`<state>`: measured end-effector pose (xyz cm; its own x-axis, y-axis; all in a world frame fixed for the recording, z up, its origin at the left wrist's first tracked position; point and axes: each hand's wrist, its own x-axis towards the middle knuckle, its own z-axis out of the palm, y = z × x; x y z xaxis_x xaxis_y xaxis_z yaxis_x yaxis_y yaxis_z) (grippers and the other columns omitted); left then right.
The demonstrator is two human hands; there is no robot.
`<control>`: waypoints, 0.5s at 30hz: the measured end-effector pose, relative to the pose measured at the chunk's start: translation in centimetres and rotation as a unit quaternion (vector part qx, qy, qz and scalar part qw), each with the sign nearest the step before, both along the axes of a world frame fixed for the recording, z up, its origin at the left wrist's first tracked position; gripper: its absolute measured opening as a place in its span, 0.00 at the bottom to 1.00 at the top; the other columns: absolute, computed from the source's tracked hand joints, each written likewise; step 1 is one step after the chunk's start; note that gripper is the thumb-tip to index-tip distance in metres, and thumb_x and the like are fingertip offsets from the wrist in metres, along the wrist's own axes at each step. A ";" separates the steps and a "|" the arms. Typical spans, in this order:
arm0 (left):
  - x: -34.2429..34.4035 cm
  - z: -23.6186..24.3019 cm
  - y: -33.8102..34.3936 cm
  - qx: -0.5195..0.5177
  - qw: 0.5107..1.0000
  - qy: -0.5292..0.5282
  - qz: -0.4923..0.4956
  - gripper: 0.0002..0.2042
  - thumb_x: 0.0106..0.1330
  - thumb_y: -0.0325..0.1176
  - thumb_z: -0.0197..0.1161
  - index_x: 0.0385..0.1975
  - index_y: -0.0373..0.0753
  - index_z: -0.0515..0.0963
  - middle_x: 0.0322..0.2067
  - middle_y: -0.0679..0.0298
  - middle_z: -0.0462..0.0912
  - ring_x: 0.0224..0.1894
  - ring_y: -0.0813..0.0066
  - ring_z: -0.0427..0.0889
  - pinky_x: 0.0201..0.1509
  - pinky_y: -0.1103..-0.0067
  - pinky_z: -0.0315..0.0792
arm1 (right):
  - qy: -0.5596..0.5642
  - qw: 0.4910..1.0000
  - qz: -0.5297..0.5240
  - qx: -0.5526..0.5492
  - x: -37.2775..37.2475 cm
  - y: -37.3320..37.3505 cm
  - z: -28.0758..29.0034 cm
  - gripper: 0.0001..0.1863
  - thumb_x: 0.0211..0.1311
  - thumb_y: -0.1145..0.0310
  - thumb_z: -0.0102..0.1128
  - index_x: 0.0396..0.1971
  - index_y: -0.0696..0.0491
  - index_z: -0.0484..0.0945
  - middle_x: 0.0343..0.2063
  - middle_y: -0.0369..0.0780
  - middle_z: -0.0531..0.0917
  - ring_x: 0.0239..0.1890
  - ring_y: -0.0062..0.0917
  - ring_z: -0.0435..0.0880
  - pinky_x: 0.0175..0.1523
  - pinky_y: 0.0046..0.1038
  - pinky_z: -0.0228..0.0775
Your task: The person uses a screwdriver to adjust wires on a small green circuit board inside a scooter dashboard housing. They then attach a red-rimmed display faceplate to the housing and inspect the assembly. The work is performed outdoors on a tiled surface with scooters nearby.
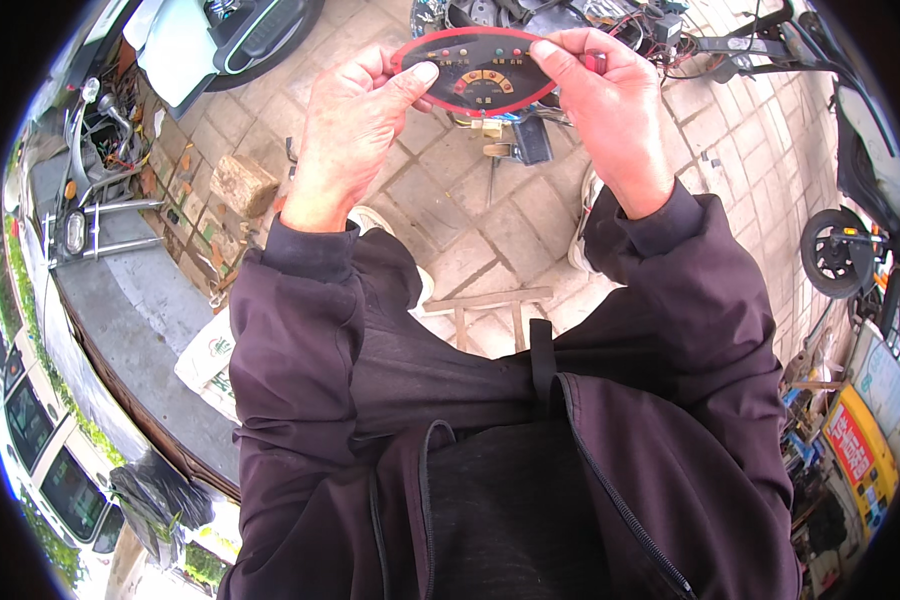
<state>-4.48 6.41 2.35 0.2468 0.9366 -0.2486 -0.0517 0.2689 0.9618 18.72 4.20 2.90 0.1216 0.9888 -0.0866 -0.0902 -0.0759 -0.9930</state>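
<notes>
I hold an oval dashboard panel (pixel 477 70), black with a red rim, small indicator lights and a gauge arc, face up between both hands. My left hand (pixel 355 130) grips its left end with the thumb on the face. My right hand (pixel 610 120) pinches the right end, thumb on top, with a small red piece among those fingers that I cannot make out. Just beyond the panel, wiring and a connector (pixel 488 128) hang by a dark plastic part (pixel 531 141) on the pavers. Both my feet show below my hands, partly hidden by my clothes.
Disassembled scooter parts (pixel 495 15) lie ahead, a scooter body panel (pixel 165 45) at upper left. A brick-like block (pixel 243 185) sits on the paving (pixel 480 240). A scooter wheel (pixel 832 255) stands at right, cluttered signboards (pixel 855 450) at lower right, a grey ledge (pixel 140 310) and parked cars (pixel 45 440) at left.
</notes>
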 end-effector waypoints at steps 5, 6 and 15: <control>0.1 0.1 0.0 -0.002 1.000 0.005 -0.005 0.09 0.71 0.34 0.70 0.43 0.35 0.82 0.27 0.73 0.82 0.18 0.96 0.59 0.20 0.90 0.50 | 0.017 0.997 -0.036 -0.060 0.4 -0.3 0.2 0.10 0.70 0.64 0.69 0.39 0.57 0.84 0.21 0.26 0.76 0.17 0.06 0.64 0.21 0.14 0.52; 0.0 0.2 0.0 -0.005 1.000 0.000 -0.008 0.09 0.70 0.34 0.70 0.42 0.36 0.83 0.28 0.73 0.83 0.19 0.96 0.60 0.21 0.90 0.51 | 0.008 0.998 -0.031 -0.059 0.3 -0.3 0.4 0.11 0.70 0.64 0.69 0.39 0.57 0.84 0.20 0.25 0.76 0.16 0.06 0.64 0.21 0.14 0.52; -0.4 0.7 0.0 -0.011 0.998 -0.003 -0.057 0.10 0.70 0.35 0.71 0.43 0.36 0.83 0.30 0.71 0.85 0.23 0.93 0.65 0.26 0.89 0.58 | -0.060 0.992 0.038 -0.101 1.8 0.5 1.9 0.15 0.68 0.58 0.70 0.34 0.57 0.85 0.19 0.26 0.77 0.18 0.05 0.65 0.23 0.15 0.53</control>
<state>-4.89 6.39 3.05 0.3532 0.8965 -0.2674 -0.0254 0.2949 0.9552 20.48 4.69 4.84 0.0693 0.9591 -0.2744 0.0407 -0.2775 -0.9599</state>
